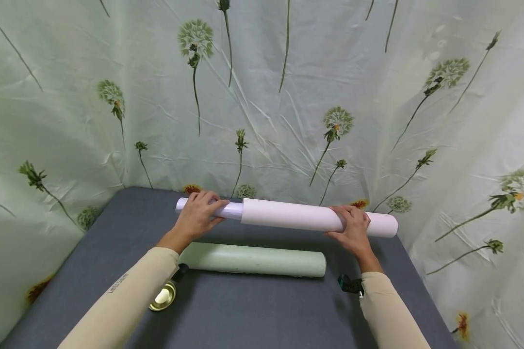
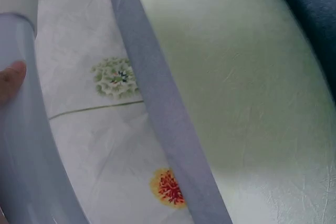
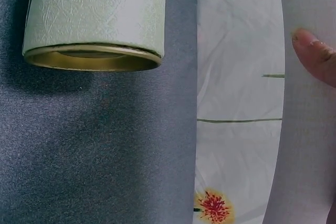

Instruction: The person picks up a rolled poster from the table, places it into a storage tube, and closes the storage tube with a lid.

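A long roll of white paper (image 1: 288, 215) is held level above the far part of the table. Out of its left end sticks a narrower, shiny whitish roll (image 1: 232, 211). My left hand (image 1: 201, 213) grips this inner roll, its thumb (image 2: 11, 80) showing in the left wrist view. My right hand (image 1: 352, 229) grips the outer paper roll toward its right end, with the thumb (image 3: 312, 53) along its near side. Below both hands, a pale green cardboard tube (image 1: 253, 260) lies sideways on the table; its right end has a gold metal rim (image 3: 94, 61).
A round gold lid (image 1: 162, 296) lies on the dark grey table (image 1: 262, 310), partly beside the left sleeve. Behind the table hangs a pale curtain (image 1: 262, 106) printed with dandelions, close to the far edge.
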The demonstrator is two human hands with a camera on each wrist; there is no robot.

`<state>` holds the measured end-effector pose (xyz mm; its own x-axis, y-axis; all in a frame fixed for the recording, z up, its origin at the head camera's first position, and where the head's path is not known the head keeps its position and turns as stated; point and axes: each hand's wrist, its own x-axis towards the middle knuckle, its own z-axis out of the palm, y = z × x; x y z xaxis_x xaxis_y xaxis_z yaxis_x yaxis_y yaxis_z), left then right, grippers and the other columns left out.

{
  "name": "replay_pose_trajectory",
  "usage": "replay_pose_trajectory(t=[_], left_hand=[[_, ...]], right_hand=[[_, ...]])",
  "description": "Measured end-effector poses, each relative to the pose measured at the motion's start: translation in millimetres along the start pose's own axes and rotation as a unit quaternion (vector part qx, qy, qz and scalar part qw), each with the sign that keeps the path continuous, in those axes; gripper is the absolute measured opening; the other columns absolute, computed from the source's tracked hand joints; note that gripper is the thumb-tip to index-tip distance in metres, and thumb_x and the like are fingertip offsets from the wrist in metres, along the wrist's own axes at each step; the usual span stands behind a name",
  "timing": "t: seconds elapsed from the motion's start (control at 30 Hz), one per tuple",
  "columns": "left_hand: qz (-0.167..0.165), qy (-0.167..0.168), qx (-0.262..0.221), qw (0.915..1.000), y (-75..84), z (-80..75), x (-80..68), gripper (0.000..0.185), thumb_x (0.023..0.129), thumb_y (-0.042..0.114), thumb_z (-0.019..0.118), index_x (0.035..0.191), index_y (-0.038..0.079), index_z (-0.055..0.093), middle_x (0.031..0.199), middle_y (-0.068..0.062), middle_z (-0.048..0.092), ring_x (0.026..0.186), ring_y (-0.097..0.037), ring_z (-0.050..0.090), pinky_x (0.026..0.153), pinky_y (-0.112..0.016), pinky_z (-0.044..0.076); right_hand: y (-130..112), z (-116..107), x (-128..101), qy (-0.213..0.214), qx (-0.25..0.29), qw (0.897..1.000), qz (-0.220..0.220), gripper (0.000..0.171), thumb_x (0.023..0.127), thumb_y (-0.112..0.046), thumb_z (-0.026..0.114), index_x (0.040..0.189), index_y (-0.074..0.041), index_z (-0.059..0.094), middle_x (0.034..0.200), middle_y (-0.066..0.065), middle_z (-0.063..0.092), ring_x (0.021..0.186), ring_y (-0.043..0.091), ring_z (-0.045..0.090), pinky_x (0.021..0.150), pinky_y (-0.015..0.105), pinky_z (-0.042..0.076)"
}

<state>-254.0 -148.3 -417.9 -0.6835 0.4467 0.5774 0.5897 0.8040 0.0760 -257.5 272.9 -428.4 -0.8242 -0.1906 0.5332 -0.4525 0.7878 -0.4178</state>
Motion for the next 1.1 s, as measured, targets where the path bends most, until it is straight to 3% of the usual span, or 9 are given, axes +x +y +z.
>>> replay_pose_trajectory(t=[0.6, 1.1], left_hand=[[0.031, 0.015, 0.011, 0.9994, 15.6, 10.8, 3.4, 0.045, 0.068, 0.021, 0.088, 0.109, 0.015, 0.07, 0.1, -0.007, 0.059, 0.093, -0.03, 0.058, 0.079, -0.048, 0.045], [0.056, 0.02, 0.022, 0.998, 17.0, 7.9, 6.1, 0.057, 0.069, 0.023, 0.088, 0.118, 0.005, 0.065, 0.105, -0.01, 0.063, 0.098, -0.03, 0.06, 0.084, -0.046, 0.046]], right_hand=[[-4, 3, -2, 0.004, 0.002, 1.0, -0.005, 0.069, 0.053, -0.004, 0.093, 0.116, -0.004, 0.065, 0.113, 0.022, 0.053, 0.111, 0.041, 0.045, 0.1, 0.065, 0.012], [-9, 5, -1, 0.013, 0.006, 1.0, -0.013, 0.068, 0.052, -0.004, 0.093, 0.115, -0.005, 0.066, 0.114, 0.022, 0.054, 0.111, 0.041, 0.045, 0.1, 0.065, 0.013]])
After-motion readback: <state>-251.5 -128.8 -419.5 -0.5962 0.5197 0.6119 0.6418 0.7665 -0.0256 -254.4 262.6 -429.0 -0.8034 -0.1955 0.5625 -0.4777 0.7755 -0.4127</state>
